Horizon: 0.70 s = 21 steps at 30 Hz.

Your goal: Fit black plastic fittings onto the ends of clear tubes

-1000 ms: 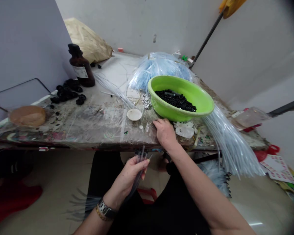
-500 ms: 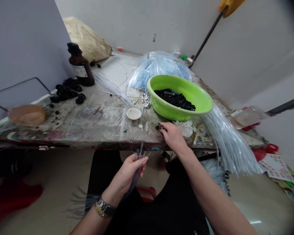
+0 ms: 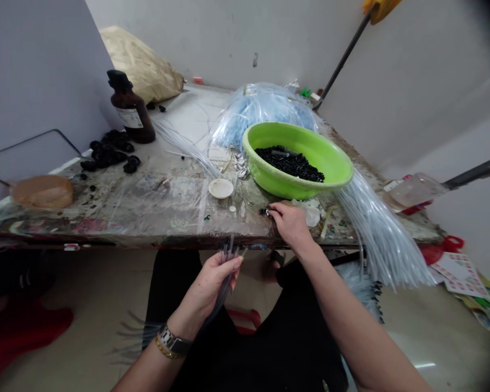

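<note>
My left hand (image 3: 218, 275) is closed round a bundle of thin clear plastic tubes (image 3: 228, 251), in front of the table edge and above my lap. Short tube ends stick up past the thumb, while the long ends trail down to the lower left. My right hand (image 3: 288, 220) rests at the table's front edge with thumb and fingers pinched at some small black pieces (image 3: 263, 211); whether one is gripped is hard to make out. Just behind it stands a lime-green basin (image 3: 265, 182) with a heap of small black parts (image 3: 289, 165) inside.
A small white dish (image 3: 220, 188) sits left of the basin. Bundles of clear tubing (image 3: 269, 106) lie behind it, and more tubing (image 3: 387, 239) hangs over the right edge. A brown bottle (image 3: 133, 111), black lumps (image 3: 110, 149) and a round tan block (image 3: 43, 191) occupy the left side.
The view has shifted slightly. My right hand stays by the small black pieces, and my left hand keeps hold of the tubes with hardly any movement.
</note>
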Motion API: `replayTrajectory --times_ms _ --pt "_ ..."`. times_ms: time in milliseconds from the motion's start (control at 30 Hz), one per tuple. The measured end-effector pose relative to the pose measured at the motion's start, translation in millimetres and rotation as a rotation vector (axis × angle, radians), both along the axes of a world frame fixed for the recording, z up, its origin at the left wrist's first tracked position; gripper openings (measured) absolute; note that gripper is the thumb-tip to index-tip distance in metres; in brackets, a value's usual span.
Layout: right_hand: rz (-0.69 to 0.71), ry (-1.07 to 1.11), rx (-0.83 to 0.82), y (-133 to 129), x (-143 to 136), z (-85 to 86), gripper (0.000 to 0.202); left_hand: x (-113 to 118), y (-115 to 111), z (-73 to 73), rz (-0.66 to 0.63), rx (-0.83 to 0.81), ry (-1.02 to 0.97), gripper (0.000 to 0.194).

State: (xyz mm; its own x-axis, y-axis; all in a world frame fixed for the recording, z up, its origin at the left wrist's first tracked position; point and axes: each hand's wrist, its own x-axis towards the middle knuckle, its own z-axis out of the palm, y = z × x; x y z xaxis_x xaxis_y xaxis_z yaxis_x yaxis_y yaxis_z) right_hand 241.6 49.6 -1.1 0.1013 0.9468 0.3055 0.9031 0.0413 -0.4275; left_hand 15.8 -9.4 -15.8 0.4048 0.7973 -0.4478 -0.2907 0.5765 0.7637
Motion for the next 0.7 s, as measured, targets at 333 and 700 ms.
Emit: replayTrajectory --times_ms 333,700 --pt "0.002 -0.101 -0.026 -2 -2 2.0 0.017 -2 0 3.5 0.03 0.006 0.021 0.026" --pt "0.013 -0.059 -0.008 -24 0 4.0 0.014 -3 5 3.5 0.057 0.002 0.037 0.024"
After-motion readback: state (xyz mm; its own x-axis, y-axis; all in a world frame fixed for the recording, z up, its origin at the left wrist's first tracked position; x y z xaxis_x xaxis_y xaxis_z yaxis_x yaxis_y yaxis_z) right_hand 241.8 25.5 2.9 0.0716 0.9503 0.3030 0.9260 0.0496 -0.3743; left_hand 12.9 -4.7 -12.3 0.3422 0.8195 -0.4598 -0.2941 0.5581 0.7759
